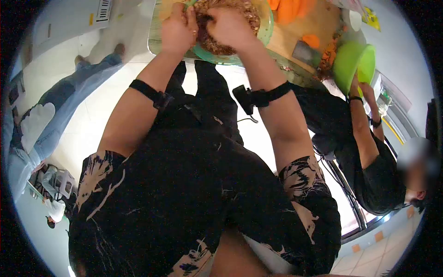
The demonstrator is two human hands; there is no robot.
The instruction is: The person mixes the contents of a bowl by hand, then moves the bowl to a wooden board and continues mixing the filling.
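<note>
A clear, green-tinted bowl (266,31) stands at the table's near edge. It holds a brown, crumbly mixture (223,48) with paler bits in it. At the bowl's left rim is my left hand (179,28), its fingers closed over the edge. My right hand (231,28) is inside the bowl, fingers curled down at the mixture next to a dark patch. What lies within those fingers is hidden.
Right of the bowl, a wooden board (281,39) carries orange pieces (291,10), and a grey blade-like piece (305,53) lies near its edge. A person (364,138) at the right reaches into a lime-green bowl (346,64). Another person's jeans (74,97) show at left.
</note>
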